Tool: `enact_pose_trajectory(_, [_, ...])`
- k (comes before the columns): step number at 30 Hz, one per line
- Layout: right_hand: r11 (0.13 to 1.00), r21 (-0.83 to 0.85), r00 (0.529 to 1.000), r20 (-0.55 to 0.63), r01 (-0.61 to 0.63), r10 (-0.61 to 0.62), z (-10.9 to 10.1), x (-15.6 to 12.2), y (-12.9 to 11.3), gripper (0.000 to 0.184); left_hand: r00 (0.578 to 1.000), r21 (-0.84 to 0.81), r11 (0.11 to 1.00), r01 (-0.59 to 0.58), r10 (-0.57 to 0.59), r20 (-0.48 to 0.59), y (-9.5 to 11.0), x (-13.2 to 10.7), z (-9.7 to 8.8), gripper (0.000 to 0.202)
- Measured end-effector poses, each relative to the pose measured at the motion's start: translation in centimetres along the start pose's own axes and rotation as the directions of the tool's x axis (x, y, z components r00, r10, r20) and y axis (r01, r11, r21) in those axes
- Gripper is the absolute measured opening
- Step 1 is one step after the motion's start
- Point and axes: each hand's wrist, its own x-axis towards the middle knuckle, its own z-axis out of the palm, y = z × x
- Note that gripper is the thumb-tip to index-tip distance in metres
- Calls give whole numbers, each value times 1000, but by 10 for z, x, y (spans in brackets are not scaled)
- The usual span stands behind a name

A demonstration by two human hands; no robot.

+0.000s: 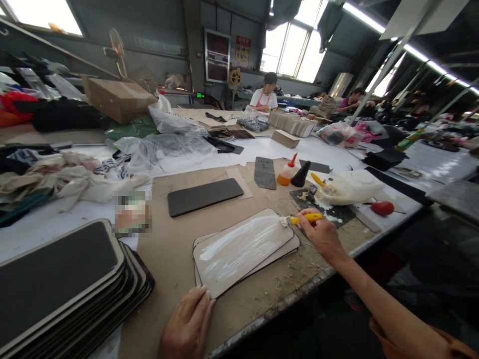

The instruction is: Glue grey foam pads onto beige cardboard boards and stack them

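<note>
A beige rounded panel lies before me, its top streaked with wet white glue. A second panel shows beneath it, turned slightly askew. My right hand is closed around the yellow handle of a glue brush. The brush's bristles touch the panel's far right corner. At the near left corner, my left hand rests its outstretched fingertips on the panel edge; its thumb is hidden. Beyond the panel lies a dark rounded board. A white plastic jug, crusted with glue, lies right of the brush.
Dark panels with pale rims form a stack at left. An orange glue bottle, a black cone-shaped object and a grey template stand or lie behind. A red object lies right. A co-worker sits across the table.
</note>
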Motion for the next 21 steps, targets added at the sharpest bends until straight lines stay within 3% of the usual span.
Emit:
enact_pose_trajectory(3, [986, 65, 987, 26, 155, -157, 1, -24, -24, 24, 997, -9, 999, 43, -44, -60, 5, 8, -3, 25])
enact_pose_trajectory(5, [965, 208, 979, 91, 161, -183, 11, -43, -52, 21, 996, -7, 998, 60, -60, -70, 8, 13, -5, 24])
enact_pose_trajectory(7, [925, 377, 968, 216, 36, -126, 26, -59, -80, 19, 995, -8, 997, 80, -81, -56, 9, 15, -6, 24])
enact_pose_trajectory(10, [779, 581, 902, 428, -234, -48, 47, -71, -108, 20, 992, -24, 992, 122, -123, -31, 10, 13, -6, 22])
enact_pose_trajectory(12, [694, 640, 869, 493, -329, -44, 59, -70, -115, 23, 988, -39, 987, 156, -157, -10, 10, 9, -4, 19])
enact_pose_trajectory(14, [668, 661, 870, 491, -343, -38, 68, -64, -118, 25, 983, -55, 982, 182, -182, 6, 11, 6, -2, 18])
enact_pose_trajectory(18, [673, 668, 896, 444, -318, -18, 80, -52, -119, 28, 977, -77, 974, 214, -215, 1, 12, 6, 0, 17])
enact_pose_trajectory(21, [727, 632, 907, 421, -270, -29, 83, -40, -113, 30, 973, -84, 970, 228, -230, -11, 13, 10, -2, 17])
